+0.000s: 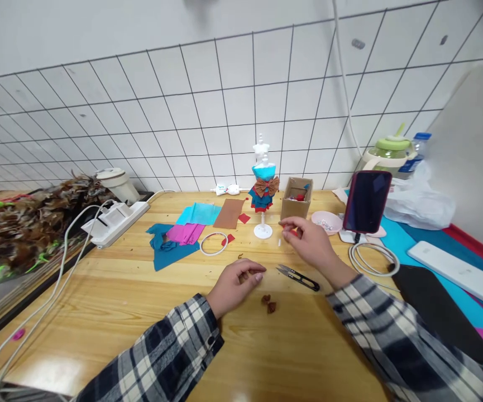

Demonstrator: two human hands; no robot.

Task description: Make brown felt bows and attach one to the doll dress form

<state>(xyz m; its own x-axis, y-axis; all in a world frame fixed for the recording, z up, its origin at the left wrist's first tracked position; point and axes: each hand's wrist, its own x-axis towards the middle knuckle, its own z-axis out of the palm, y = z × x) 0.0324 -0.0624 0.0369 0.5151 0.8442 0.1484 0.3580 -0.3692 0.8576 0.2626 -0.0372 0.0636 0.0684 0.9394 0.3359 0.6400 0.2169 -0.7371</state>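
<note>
My left hand (235,283) rests on the wooden table (140,312) with its fingers curled and pinched on something tiny and dark that I cannot make out. My right hand (310,241) hovers further back with its fingers closed on a small red scrap (293,233). Between the hands lie black thread snips (299,277) and a small brown bow piece (268,304). Behind stands a white mini mannequin (263,187) dressed in blue and red cloth with a brown bow, next to a small cardboard box (296,198).
Blue, pink and brown cloth pieces (191,226) and a white ring (213,243) lie at back left. A power strip (115,221) and feathers (36,215) sit at left. At right are a phone on a stand (367,202), a coiled cable (373,258) and a black pad (442,312).
</note>
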